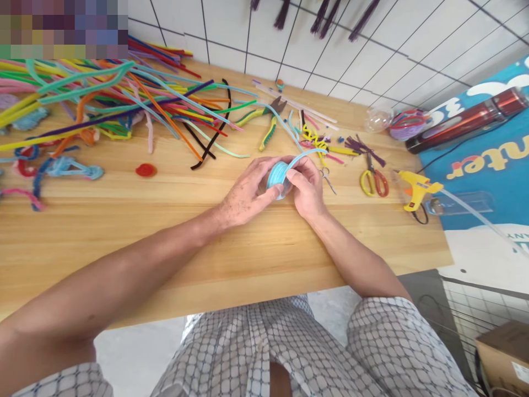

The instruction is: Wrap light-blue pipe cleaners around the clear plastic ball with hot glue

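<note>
Over the wooden table, both hands hold a small round thing wound with light-blue pipe cleaner (278, 174); a clear, see-through part shows at its lower side. My left hand (248, 193) cups it from the left, fingers behind and thumb in front. On the other side my right hand (309, 190) presses its thumb and fingers on the winding, where a loose light-blue end (308, 154) sticks out to the upper right. Small scissors (328, 181) lie just beyond the right hand. Green-and-yellow pliers (268, 124) rest behind both hands.
A heap of coloured pipe cleaners (103, 105) spreads over the back left. At right are red-and-yellow scissors (374, 179), a yellow glue gun (417, 189), a clear ball (378, 119), a wrapped ball (409, 124) and a red flask (467, 118). A tiled wall (231, 38) stands behind.
</note>
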A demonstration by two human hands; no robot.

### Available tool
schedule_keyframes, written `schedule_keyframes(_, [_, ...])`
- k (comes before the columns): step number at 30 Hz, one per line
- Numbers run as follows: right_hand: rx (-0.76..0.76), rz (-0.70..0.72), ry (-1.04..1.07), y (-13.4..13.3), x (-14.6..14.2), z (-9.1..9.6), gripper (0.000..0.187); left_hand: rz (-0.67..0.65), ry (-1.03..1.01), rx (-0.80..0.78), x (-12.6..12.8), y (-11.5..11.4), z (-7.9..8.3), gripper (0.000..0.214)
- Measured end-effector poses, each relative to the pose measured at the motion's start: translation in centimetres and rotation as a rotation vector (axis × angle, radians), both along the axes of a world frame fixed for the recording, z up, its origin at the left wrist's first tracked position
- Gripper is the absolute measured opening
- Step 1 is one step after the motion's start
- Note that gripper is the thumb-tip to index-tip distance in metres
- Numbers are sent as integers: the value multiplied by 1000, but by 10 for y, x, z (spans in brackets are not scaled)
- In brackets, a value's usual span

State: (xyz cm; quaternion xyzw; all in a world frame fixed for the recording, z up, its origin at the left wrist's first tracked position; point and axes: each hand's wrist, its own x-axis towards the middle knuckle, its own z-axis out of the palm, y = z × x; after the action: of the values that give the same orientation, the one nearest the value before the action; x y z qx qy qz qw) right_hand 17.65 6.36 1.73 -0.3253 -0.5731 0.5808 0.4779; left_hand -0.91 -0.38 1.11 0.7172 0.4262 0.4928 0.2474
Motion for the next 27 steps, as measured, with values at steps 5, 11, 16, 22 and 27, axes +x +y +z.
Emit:
schedule_keyframes(5, [22,-9,-38,1,1,-3,41,20,-13,9,1,1,-4,58])
schedule_keyframes(11, [67,-5,-63,2,3,-6,46,26,-34,1,1,-1,-2,57])
schedule_keyframes(16, [104,-12,-121,0,2,-5,53,34,-25,11,1,0,-4,58])
schedule_keyframes(22, [162,18,-142,-3,2,-4,49,40,-14,17,2,1,-4,59])
schedule_keyframes(27, [187,31,-166,-3,3,-5,51,39,-20,32,3,1,-4,59])
